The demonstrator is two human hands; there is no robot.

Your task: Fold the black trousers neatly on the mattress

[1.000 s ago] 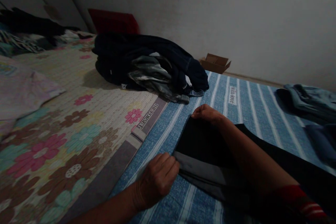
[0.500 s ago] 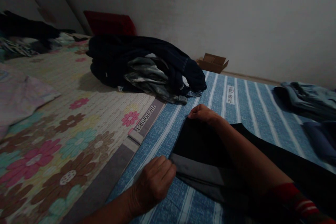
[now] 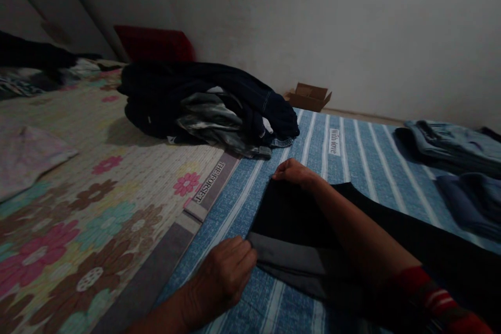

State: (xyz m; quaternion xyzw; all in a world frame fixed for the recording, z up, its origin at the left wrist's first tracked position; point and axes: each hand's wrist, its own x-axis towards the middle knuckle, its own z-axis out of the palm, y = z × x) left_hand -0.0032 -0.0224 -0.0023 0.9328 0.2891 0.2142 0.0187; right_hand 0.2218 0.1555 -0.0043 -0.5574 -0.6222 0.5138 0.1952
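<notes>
We count two messy dark clothes heaps (image 3: 168,96) (image 3: 29,52), two folded blue clothes piles (image 3: 454,141) (image 3: 467,198), one black-and-grey cloth garment (image 3: 291,219) and one open brown cardboard box (image 3: 307,100).

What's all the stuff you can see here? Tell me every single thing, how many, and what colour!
black garment: 1, black with grey band, under the hands
striped cover: 1, blue and white, under the garment
flowery cover: 1, cream with colourful flowers, left
word labels: 2, "With love" and "THE FORSET", one per cover
clothes heap: 1, navy and grey-green, middle
folded clothes: 2 stacks, pale blue and dark blue, right
pink cloth: 1, pale, left
other clothes: uncountable, mostly black, far left
red object: 1, behind heap
open box: 1, brown, by wall
wall: grey, back
left hand: 1, garment's near corner
right hand: 1, garment's far corner
</notes>
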